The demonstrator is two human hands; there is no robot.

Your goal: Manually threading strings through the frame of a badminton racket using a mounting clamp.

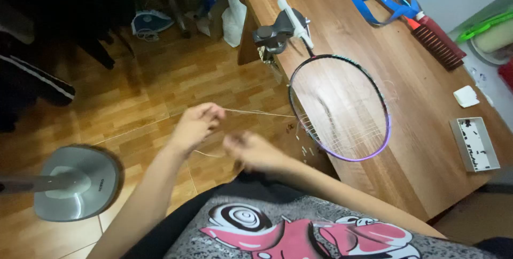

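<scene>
Our left hand, arm raised at centre frame, pinches the string running to the racket on the bench. Our blurred right hand sits just beside; its grip we cannot tell.

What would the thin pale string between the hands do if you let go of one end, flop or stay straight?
Probably flop. The thin pale string looks straight only where the left hand pulls it taut from the purple-rimmed badminton racket. Near the right hand a loose bit curves, so it seems bendy. It looks very light, and maybe slippery to pinch.
</scene>
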